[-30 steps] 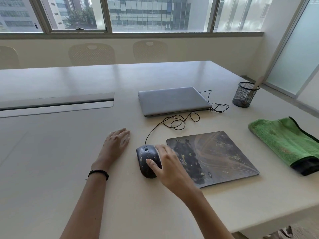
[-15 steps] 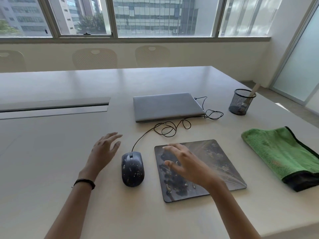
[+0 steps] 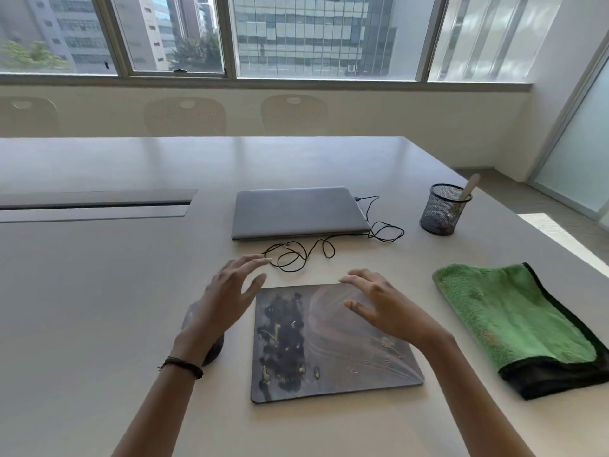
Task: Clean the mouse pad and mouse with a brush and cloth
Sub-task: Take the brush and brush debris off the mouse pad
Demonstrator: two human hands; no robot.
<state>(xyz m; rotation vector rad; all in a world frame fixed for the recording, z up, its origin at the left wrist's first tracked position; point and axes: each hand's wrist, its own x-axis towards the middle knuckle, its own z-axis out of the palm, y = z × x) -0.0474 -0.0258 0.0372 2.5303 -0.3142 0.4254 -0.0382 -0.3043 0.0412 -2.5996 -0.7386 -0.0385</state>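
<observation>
A dark patterned mouse pad [image 3: 329, 351] with pale smears lies flat on the table in front of me. The dark mouse [image 3: 214, 352] sits just left of it, mostly hidden under my left wrist. My left hand [image 3: 227, 295] hovers open above the mouse and the pad's left edge, fingers spread. Over the pad's far right part my right hand [image 3: 379, 305] is raised, open and holding nothing. A folded green cloth [image 3: 517, 321] with a black border lies to the right. A pale brush handle [image 3: 468, 188] sticks out of a black mesh cup [image 3: 441, 211].
A closed grey laptop [image 3: 296, 211] lies behind the pad, with the mouse's black cable [image 3: 306, 255] looped in front of it. A cable slot [image 3: 95, 204] runs along the table at left. The table's right edge passes close to the cloth and cup. Chairs stand at the far side.
My right hand let go of the mouse and moved right over the pad. My left hand lifted off the table and now hovers above the mouse. The view tilted up.
</observation>
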